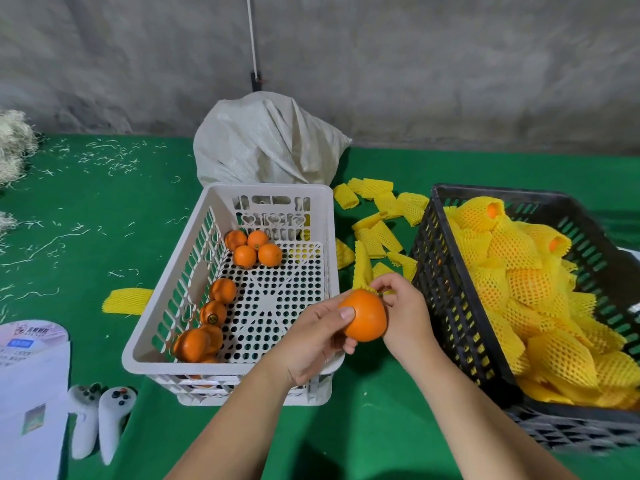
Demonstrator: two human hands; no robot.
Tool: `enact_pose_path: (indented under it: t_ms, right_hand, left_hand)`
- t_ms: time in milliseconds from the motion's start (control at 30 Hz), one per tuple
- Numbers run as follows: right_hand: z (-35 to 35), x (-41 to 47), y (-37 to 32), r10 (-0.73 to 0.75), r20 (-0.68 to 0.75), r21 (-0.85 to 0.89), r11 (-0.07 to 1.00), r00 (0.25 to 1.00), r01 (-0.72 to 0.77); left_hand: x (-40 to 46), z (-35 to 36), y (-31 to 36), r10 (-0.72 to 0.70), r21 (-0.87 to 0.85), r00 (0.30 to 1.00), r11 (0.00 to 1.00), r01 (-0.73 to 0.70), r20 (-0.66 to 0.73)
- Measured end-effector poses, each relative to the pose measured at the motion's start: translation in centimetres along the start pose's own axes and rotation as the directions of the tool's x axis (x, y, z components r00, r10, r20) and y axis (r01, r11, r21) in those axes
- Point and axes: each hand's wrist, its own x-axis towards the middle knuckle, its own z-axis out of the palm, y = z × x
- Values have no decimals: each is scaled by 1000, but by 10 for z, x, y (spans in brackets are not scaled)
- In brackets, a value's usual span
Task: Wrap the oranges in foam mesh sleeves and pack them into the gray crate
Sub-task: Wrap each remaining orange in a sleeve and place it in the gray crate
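At the frame's right edge, the dark slatted plastic crate (450,271) of yellow-netted fruit is cut off, and its foam netting hides nearly all the fruit inside. At lower left, a white printed paper sheet (31,393) runs off the frame, its text too blurred to read. The pale straw-like bundle (14,147) at upper left is also cropped.

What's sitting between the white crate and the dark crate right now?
In the head view, loose yellow foam mesh sleeves lie scattered on the green table cover between the white crate and the dark crate. Nearer, both hands hold an orange over that gap.
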Motion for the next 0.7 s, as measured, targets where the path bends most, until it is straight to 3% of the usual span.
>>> enact_pose_path:
  t_ms: [233,500,633,700]
  right_hand:
    - [-19,-1,1,9,22,150,989,1000,-12]
    - [-30,-15,-13,-87,106,10,996,991,87]
    - [-22,-26,-21,-197,246,10,980,949,200]
    - [-14,-26,-21,-269,212,-54,957,940,286]
  left_hand:
    - [2,7,-4,147,150,969,982,-118,-199]
    - [2,6,-9,263,220,927,953,-207,-266]
    - [4,10,-9,313,105,876,950,-295,-367]
    - [4,6,-9,276,4,904,957,-291,-326]
